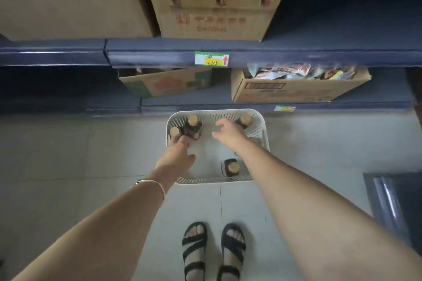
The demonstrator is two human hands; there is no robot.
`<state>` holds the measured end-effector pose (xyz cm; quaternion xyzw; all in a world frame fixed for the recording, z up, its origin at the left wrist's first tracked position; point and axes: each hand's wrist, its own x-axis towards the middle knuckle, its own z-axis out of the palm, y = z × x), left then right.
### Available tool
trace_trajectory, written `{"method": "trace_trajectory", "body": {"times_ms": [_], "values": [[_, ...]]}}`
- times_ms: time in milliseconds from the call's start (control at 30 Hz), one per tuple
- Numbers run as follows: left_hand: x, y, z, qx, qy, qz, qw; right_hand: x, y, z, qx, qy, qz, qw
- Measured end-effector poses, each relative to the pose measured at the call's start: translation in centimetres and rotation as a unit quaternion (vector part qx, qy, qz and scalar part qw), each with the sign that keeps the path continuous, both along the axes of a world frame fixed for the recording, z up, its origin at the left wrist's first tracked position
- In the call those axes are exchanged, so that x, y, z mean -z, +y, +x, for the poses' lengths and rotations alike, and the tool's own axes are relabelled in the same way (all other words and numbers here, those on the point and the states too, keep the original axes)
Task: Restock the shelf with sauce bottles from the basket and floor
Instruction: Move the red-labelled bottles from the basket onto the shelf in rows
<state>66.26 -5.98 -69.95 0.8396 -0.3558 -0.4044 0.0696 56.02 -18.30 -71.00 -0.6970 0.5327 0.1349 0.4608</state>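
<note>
Two arms (308,201) reach into the basket (205,181). The left hand (177,154) touches a bottle (174,132) in the basket; I cannot tell its grip. The right hand (228,132) has its fingers spread apart.

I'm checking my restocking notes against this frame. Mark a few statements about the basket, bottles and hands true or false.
1. The basket stands on the floor in front of the shelf. True.
2. The right hand holds a bottle. False: its fingers are spread and hold nothing.
3. The bracelet is on the right wrist. False: it is on the left wrist.
4. The bottles in the basket have gold caps. True.
5. The left hand reaches into the basket's far left corner. True.
</note>
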Motion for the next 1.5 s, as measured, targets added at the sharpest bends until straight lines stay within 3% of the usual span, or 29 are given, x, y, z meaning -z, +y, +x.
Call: {"method": "trace_trajectory", "body": {"times_ms": [133, 300, 500, 667, 767, 900, 1067, 1200, 1400, 1500], "values": [[7.0, -0.5, 1.8, -0.064, -0.014, -0.044, 0.997, 8.3, -0.4, 2.8, -0.024, 0.015, 0.009, 1.0], [13.8, -1.7, 5.2, -0.081, -0.108, -0.118, 0.984, 16.3, -1.6, 5.8, -0.022, 0.046, -0.035, 0.998], [19.3, -2.5, 9.2, 0.033, -0.129, -0.141, 0.981, 23.2, -1.7, 8.9, 0.043, -0.014, -0.009, 0.999], [19.5, -2.3, 8.6, 0.124, -0.166, -0.177, 0.962, 23.6, -1.1, 8.3, 0.041, -0.049, -0.057, 0.996], [18.3, -3.1, 6.6, 0.164, -0.131, -0.18, 0.961, 21.7, -1.3, 7.0, 0.058, -0.061, -0.055, 0.995], [14.5, -4.4, 4.3, 0.036, -0.033, -0.168, 0.985, 18.5, -2.0, 4.6, 0.063, -0.033, -0.044, 0.996], [8.1, -5.4, 1.8, 0.021, 0.019, -0.17, 0.985, 11.6, -2.9, 1.5, 0.093, -0.008, -0.032, 0.995], [-0.1, -6.5, 0.2, 0.048, 0.021, -0.189, 0.981, 3.7, -3.6, -0.5, 0.121, -0.037, -0.002, 0.992], [-15.4, -9.5, -2.1, 0.101, 0.042, -0.231, 0.967, -10.1, -5.4, -3.7, 0.04, -0.004, -0.044, 0.998], [-22.9, -10.8, -3.4, 0.138, 0.041, -0.264, 0.954, -17.2, -6.8, -4.7, 0.052, -0.019, -0.074, 0.996]]}}
